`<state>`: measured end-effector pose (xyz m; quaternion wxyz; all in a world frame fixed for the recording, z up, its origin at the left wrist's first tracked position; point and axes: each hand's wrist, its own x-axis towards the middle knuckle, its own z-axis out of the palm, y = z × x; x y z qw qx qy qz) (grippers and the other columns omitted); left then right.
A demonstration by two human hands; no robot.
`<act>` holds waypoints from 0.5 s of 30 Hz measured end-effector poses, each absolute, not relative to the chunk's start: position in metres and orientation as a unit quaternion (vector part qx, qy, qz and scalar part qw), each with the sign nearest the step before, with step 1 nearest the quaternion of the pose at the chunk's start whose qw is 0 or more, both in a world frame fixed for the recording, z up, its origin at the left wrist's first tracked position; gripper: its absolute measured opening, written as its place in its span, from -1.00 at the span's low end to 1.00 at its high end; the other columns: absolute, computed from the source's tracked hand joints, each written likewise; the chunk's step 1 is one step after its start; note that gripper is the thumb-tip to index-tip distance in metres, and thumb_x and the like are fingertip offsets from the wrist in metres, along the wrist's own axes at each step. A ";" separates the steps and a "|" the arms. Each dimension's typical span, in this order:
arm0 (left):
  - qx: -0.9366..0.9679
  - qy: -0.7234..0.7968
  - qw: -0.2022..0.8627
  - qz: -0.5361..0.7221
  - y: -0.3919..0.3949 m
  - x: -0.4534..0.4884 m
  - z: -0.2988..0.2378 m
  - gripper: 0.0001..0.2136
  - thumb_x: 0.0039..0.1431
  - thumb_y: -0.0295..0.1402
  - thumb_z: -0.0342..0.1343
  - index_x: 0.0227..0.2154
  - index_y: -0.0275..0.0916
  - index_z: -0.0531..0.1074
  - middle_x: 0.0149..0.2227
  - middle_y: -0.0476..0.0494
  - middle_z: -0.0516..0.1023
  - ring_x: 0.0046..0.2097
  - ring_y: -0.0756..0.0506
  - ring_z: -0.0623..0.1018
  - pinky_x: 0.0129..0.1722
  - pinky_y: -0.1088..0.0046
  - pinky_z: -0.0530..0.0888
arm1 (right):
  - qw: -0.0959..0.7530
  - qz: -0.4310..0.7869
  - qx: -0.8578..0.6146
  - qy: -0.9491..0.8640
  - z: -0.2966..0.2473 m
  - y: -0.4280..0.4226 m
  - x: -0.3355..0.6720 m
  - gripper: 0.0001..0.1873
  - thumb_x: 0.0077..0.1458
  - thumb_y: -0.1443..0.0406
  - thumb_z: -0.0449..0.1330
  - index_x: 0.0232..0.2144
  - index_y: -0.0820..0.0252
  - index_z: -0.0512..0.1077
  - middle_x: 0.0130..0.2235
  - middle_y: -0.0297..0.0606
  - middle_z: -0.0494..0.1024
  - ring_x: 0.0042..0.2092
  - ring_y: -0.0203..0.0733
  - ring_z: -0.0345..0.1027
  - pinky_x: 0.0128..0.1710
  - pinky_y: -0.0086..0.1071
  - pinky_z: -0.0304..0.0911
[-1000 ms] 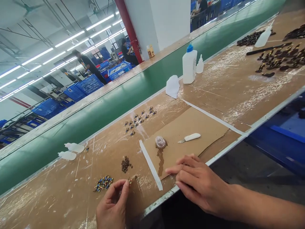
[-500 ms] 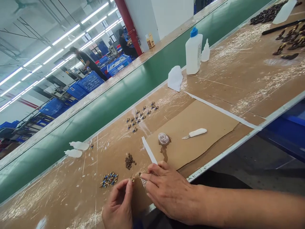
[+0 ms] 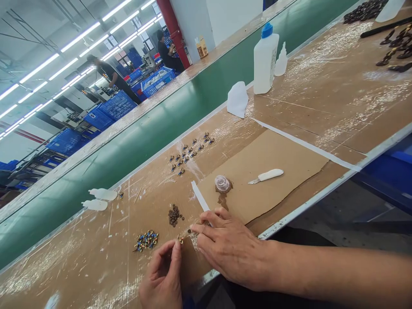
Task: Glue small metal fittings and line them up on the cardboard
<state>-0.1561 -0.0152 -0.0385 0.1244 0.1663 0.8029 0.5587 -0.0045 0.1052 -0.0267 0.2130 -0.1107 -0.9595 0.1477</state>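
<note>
My left hand (image 3: 164, 272) is closed in a pinch at the lower middle, with a small gold-coloured piece (image 3: 180, 238) at its thumb and fingertips. To the right, my right hand (image 3: 225, 249) lies low over the table, fingers stretched out and palm down. A tiny dark brown disc (image 3: 189, 231) is at its index fingertip; whether they touch I cannot tell. Behind my hands is a pile of small brown discs (image 3: 174, 215). Left of it lies a cluster of small blue-and-gold pieces (image 3: 146, 240). Several similar pieces (image 3: 189, 152) stand spread out farther back.
A white-handled knife (image 3: 271, 174) and a small clear pot (image 3: 222, 183) rest on a cardboard sheet (image 3: 289, 150). Two white squeeze bottles (image 3: 103, 194) lie at left. A blue-capped bottle (image 3: 265, 60) stands at the back. A green belt (image 3: 144, 128) runs behind the table.
The view has shifted slightly. My left hand's pinched piece is a little nearer the disc by my right fingertip. My right hand keeps nearly the same pose.
</note>
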 end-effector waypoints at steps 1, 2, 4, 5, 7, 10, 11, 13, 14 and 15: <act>0.168 0.801 0.123 0.562 -0.014 -0.155 -0.037 -0.64 -0.36 -0.12 0.38 -0.48 -0.23 0.55 -0.42 -0.02 0.59 -0.39 0.07 0.52 -0.30 0.70 0.44 | 0.212 0.150 -0.108 -0.960 -0.026 0.105 -0.004 -0.85 0.18 0.32 0.01 -0.29 0.25 0.37 -0.04 -0.21 0.45 0.03 -0.05 0.16 -0.03 -0.11 0.04; 0.170 0.799 0.120 0.565 -0.012 -0.153 -0.035 -0.64 -0.38 -0.10 0.38 -0.49 -0.23 0.55 -0.44 -0.01 0.59 -0.40 0.07 0.51 -0.31 0.70 0.44 | 0.212 0.153 -0.105 -0.959 -0.026 0.105 -0.004 -0.85 0.19 0.32 0.01 -0.29 0.25 0.37 -0.04 -0.21 0.45 0.02 -0.06 0.17 -0.03 -0.12 0.05; 0.173 0.799 0.120 0.564 -0.008 -0.150 -0.029 -0.62 -0.41 -0.09 0.38 -0.51 -0.23 0.54 -0.46 -0.01 0.58 -0.41 0.08 0.50 -0.34 0.71 0.44 | 0.215 0.160 -0.099 -0.958 -0.025 0.104 -0.001 -0.84 0.20 0.32 0.00 -0.30 0.26 0.36 -0.04 -0.21 0.45 0.01 -0.07 0.18 -0.04 -0.13 0.05; 0.175 0.801 0.125 0.559 -0.006 -0.149 -0.027 -0.62 -0.42 -0.09 0.38 -0.51 -0.23 0.54 -0.47 -0.01 0.58 -0.42 0.07 0.50 -0.35 0.72 0.43 | 0.221 0.163 -0.098 -0.957 -0.025 0.103 0.002 -0.83 0.21 0.32 -0.01 -0.30 0.25 0.36 -0.03 -0.21 0.45 0.01 -0.08 0.18 -0.03 -0.13 0.05; 0.179 0.808 0.140 0.543 -0.004 -0.147 -0.024 -0.60 -0.43 -0.08 0.38 -0.50 -0.24 0.55 -0.47 -0.03 0.58 -0.41 0.06 0.50 -0.35 0.70 0.43 | 0.250 0.172 -0.103 -0.947 -0.025 0.102 0.011 -0.81 0.23 0.31 -0.03 -0.28 0.25 0.37 -0.01 -0.24 0.45 0.01 -0.10 0.19 -0.01 -0.15 0.04; 0.189 0.823 0.152 0.514 -0.005 -0.150 -0.025 -0.58 -0.41 -0.05 0.36 -0.48 -0.25 0.55 -0.45 -0.06 0.58 -0.41 0.03 0.50 -0.37 0.65 0.43 | 0.321 0.201 -0.113 -0.918 -0.025 0.103 0.032 -0.85 0.22 0.34 0.00 -0.24 0.23 0.36 -0.03 -0.29 0.48 -0.02 -0.16 0.22 -0.02 -0.21 0.06; 0.196 0.831 0.152 0.497 -0.007 -0.152 -0.026 -0.58 -0.39 -0.04 0.35 -0.47 -0.25 0.55 -0.44 -0.06 0.58 -0.41 0.03 0.50 -0.38 0.63 0.43 | 0.350 0.211 -0.114 -0.906 -0.025 0.105 0.041 -0.87 0.20 0.36 0.02 -0.24 0.22 0.36 -0.05 -0.30 0.50 -0.04 -0.19 0.24 -0.03 -0.23 0.07; 0.211 0.849 0.135 0.466 -0.009 -0.158 -0.028 -0.58 -0.36 -0.03 0.33 -0.45 -0.25 0.55 -0.42 -0.06 0.59 -0.43 0.01 0.50 -0.40 0.60 0.42 | 0.403 0.214 -0.116 -0.882 -0.025 0.114 0.061 -0.92 0.15 0.41 0.05 -0.30 0.21 0.34 -0.10 -0.30 0.53 -0.08 -0.22 0.27 -0.06 -0.24 0.10; 0.216 0.856 0.124 0.453 -0.011 -0.161 -0.029 -0.57 -0.36 -0.03 0.33 -0.44 -0.25 0.55 -0.42 -0.06 0.59 -0.43 0.01 0.50 -0.41 0.58 0.42 | 0.420 0.210 -0.122 -0.874 -0.025 0.122 0.071 -0.92 0.13 0.43 0.06 -0.34 0.20 0.33 -0.13 -0.29 0.54 -0.10 -0.22 0.29 -0.07 -0.24 0.11; 0.218 0.862 0.114 0.442 -0.011 -0.163 -0.030 -0.56 -0.36 -0.02 0.33 -0.44 -0.25 0.55 -0.42 -0.06 0.59 -0.44 0.01 0.50 -0.41 0.58 0.42 | 0.432 0.201 -0.133 -0.869 -0.025 0.131 0.082 -0.91 0.12 0.43 0.06 -0.37 0.19 0.32 -0.15 -0.29 0.55 -0.12 -0.21 0.30 -0.09 -0.23 0.12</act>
